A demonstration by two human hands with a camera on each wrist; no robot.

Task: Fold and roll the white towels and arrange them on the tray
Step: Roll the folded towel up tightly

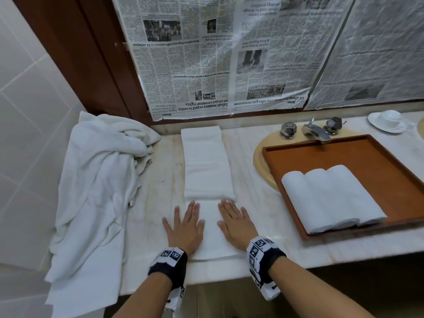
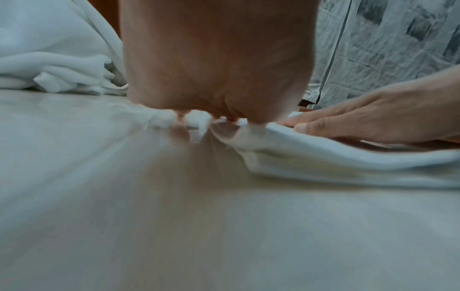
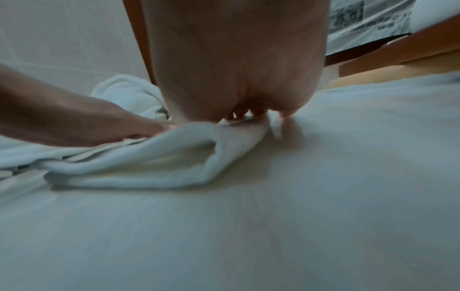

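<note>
A long folded white towel [image 1: 205, 161] lies lengthwise on the marble counter [image 1: 257, 157], its near end folded over. My left hand [image 1: 185, 226] and right hand [image 1: 234, 223] lie flat side by side on that near end, fingers straight, pressing it down. The left wrist view shows my left palm [image 2: 219, 59] on the towel edge [image 2: 323, 157] with the right hand [image 2: 373, 120] beside it. The right wrist view shows my right palm [image 3: 236, 59] over the towel's layered end [image 3: 154, 165]. Three rolled white towels [image 1: 330, 198] lie side by side in the brown wooden tray [image 1: 344, 154].
A heap of loose white towels [image 1: 98, 180] hangs over the counter's left end. The tray sits over a beige sink [image 1: 259, 161] with a chrome tap [image 1: 316, 130]. A white cup and saucer [image 1: 387, 121] stands at the far right. Newspaper [image 1: 218, 53] covers the wall behind.
</note>
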